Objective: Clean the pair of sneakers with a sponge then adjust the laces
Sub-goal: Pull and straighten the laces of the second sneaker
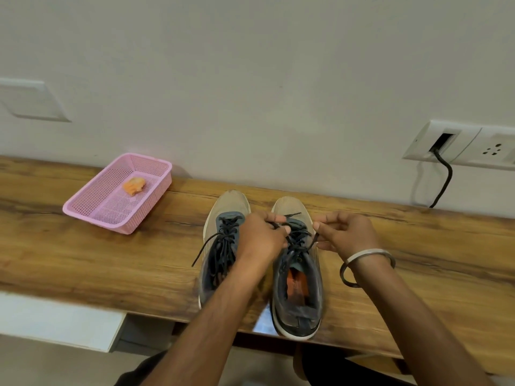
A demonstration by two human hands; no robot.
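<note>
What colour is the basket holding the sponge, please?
Pink basket, seen in the head view.

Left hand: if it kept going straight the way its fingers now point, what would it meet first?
The left hand points right, across the right sneaker's laces. It would probably meet the right hand first, though depth is hard to judge.

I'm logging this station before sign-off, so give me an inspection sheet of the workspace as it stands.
Surface: wooden shelf against the wall.
Job's things: two sneakers side by side, left sneaker, right sneaker; sponge lying in the pink basket.
Clutter: nothing seen.
Hands: left hand and right hand each pinch the right sneaker's laces.
Cables: black cable hanging from the wall socket.
Surroundings: plain wall.
</note>
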